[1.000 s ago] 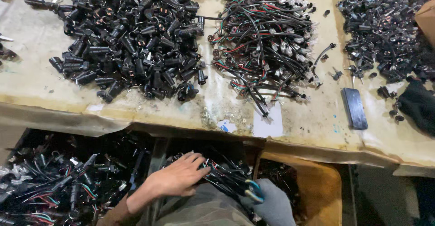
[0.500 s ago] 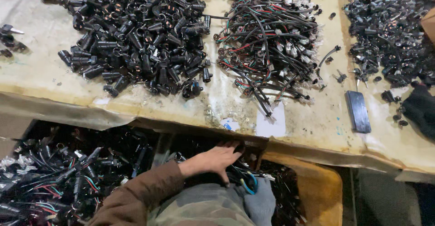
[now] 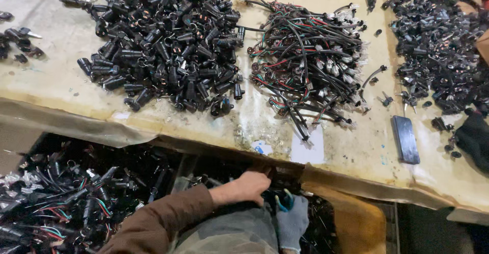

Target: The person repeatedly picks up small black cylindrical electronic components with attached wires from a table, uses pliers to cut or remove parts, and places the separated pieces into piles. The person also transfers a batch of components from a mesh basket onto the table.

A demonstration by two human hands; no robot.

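My left hand [image 3: 248, 186], on a brown-sleeved arm, reaches under the table's front edge. Its fingers curl into a dark bin [image 3: 310, 218] of black wired connectors, and the fingertips are hidden there. Right beside it lies a grey glove [image 3: 293, 224] with something teal [image 3: 284, 201] at its top. Whether my right hand is inside that glove cannot be told. On the table above lie a big heap of black plug connectors [image 3: 168, 45] and a tangle of short red, green and black wire leads [image 3: 308, 65].
A worn, yellowish table cover [image 3: 61, 86] sags over the front edge. Another heap of black parts [image 3: 438, 40] sits far right, with a dark flat phone [image 3: 406, 139] near it. A box of wired connectors [image 3: 56, 198] stands lower left. An orange bin wall [image 3: 356, 223] is lower right.
My left hand moved up and to the right, from lying flat on the wires in the bin to curling under the table edge. The view shifted slightly.
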